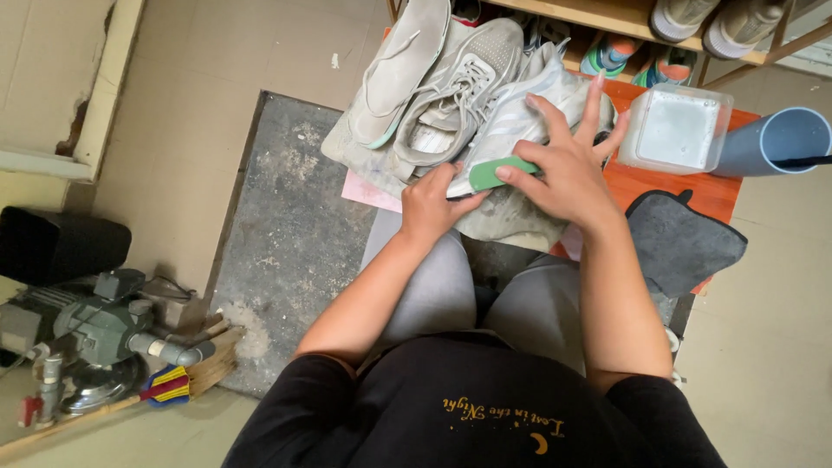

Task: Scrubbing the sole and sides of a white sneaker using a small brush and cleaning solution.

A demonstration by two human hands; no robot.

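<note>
together, both hands, left (431, 206) and right (568, 173), grip a green brush (496, 172) against a sneaker (529, 113).

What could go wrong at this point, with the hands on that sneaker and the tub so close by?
1. The right hand works beside the clear tub of white liquid on the orange stool; a wide elbow move might tip it.
2. The left hand and right fingers pinch the green-handled tool; a slip could scrape a finger.
3. The grey sneaker leans on a loose pile of shoes that may slide off.
</note>
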